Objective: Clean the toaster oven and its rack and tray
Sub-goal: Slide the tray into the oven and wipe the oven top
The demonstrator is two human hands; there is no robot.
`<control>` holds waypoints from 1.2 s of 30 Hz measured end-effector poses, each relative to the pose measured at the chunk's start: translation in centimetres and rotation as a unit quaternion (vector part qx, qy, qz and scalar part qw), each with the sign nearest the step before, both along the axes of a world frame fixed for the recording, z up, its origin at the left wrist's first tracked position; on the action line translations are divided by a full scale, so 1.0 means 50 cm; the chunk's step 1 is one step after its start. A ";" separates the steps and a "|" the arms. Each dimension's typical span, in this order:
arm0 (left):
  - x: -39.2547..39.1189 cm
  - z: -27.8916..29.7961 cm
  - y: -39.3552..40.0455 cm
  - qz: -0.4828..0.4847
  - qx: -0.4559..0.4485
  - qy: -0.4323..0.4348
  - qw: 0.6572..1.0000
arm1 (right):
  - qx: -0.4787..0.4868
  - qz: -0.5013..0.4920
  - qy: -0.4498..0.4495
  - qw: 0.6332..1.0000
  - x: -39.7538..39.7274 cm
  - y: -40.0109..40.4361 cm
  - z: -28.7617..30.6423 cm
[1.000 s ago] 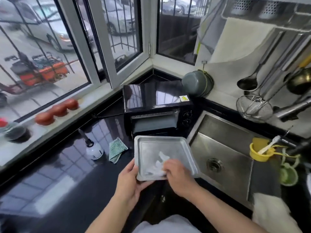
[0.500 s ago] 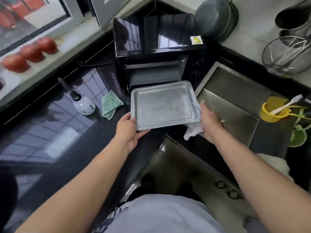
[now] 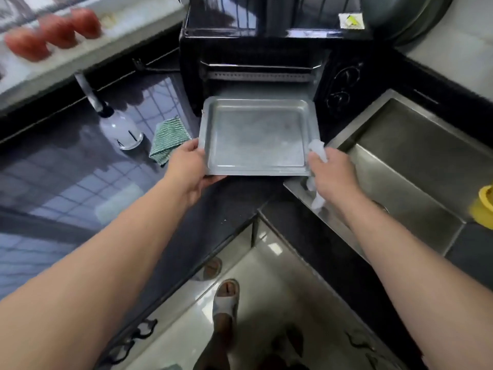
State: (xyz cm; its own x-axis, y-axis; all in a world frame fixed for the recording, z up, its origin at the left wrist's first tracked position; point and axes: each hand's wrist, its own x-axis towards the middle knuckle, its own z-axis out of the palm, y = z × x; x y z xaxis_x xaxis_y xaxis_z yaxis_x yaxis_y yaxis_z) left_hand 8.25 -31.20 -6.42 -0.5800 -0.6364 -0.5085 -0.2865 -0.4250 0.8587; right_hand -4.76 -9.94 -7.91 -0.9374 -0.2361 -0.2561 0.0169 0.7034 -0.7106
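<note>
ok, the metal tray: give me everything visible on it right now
The tray is a shallow rectangular pan of dull grey metal with rounded corners and a flat rim, empty, its floor faintly smeared. It is held roughly level at the open toaster oven mouth. The left hand grips its near-left corner; the right hand, clutching a white wipe, holds the near-right corner.

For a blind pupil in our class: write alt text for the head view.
Two bare hands, left hand and right hand, hold a rectangular silver metal tray level before an open black toaster oven; the right also clutches a white crumpled wipe beside a steel sink.
</note>
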 end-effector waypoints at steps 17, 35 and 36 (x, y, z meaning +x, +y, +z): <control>-0.042 0.020 -0.047 0.003 -0.019 0.013 1.000 | -0.049 -0.050 -0.009 0.998 -0.009 -0.055 0.033; -0.061 0.033 -0.085 -0.008 -0.026 0.001 1.000 | -0.068 -0.100 -0.022 0.992 -0.013 -0.085 0.035; -0.067 0.034 -0.085 -0.006 -0.028 0.001 1.000 | -0.073 -0.103 -0.023 0.992 -0.018 -0.088 0.038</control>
